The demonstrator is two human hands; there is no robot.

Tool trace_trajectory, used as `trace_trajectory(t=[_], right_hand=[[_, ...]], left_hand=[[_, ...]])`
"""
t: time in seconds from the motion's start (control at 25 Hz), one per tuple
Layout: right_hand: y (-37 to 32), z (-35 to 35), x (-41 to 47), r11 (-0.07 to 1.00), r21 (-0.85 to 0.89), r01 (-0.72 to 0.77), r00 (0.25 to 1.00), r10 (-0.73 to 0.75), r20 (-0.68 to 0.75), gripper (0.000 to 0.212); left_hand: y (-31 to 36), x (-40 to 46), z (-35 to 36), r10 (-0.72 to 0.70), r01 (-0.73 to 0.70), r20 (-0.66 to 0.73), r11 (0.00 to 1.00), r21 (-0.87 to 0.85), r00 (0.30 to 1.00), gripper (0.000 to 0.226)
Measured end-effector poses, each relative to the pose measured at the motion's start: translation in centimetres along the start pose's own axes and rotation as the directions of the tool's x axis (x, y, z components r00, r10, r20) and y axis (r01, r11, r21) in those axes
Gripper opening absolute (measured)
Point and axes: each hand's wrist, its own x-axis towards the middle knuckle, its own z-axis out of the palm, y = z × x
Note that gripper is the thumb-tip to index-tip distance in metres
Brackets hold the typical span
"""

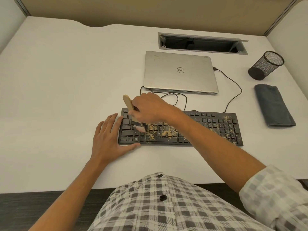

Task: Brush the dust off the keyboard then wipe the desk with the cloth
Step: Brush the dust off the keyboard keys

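Head view: one keyboard, one brush, one cloth.

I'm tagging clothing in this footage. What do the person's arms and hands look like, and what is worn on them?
Both hands are bare: no gloves, rings or watch show on the left hand or the right hand. The left forearm is uncovered as far as the frame shows. The right arm has a grey-and-white checked sleeve pushed up towards the elbow, matching the buttoned checked shirt.
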Motion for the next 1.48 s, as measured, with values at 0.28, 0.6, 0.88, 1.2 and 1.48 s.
trace_trajectory(t=[0.28, 0.6, 0.88, 1.2, 1.48], right_hand=[[0.1, 0.0, -0.2, 0.999, -0.045, -0.001, 0.998, -0.002, -0.063, 0.034], [0.1, 0.6, -1.0, 1.0, 0.024, 0.002, 0.998, 0.0, -0.061, 0.041], [0.4, 0.7, -2.0, 0.998, 0.065, 0.02, 0.999, -0.018, -0.028, 0.038], [0.6, 0.7, -2.8, 0.996, 0.092, 0.012, 1.0, -0.014, 0.025, 0.04], [1.1, 0.7, -3.6, 0.983, 0.179, -0.048, 0.999, 0.046, 0.012, 0.042]], left_hand=[[0.1, 0.0, -0.1, 0.002, -0.002, 0.003, 1.0, -0.007, 1.0, 0.112], [0.2, 0.0, -0.1, 0.003, -0.003, -0.007, 1.0, -0.003, 1.0, 0.111], [0.0, 0.1, -0.1, 0.017, -0.017, -0.003, 0.999, -0.039, 1.0, 0.111], [-0.1, 0.0, -0.1, 0.007, -0.007, 0.001, 0.998, -0.06, 1.0, 0.111], [-0.1, 0.1, -0.1, 0.004, -0.004, 0.007, 0.997, -0.073, 1.0, 0.11]])
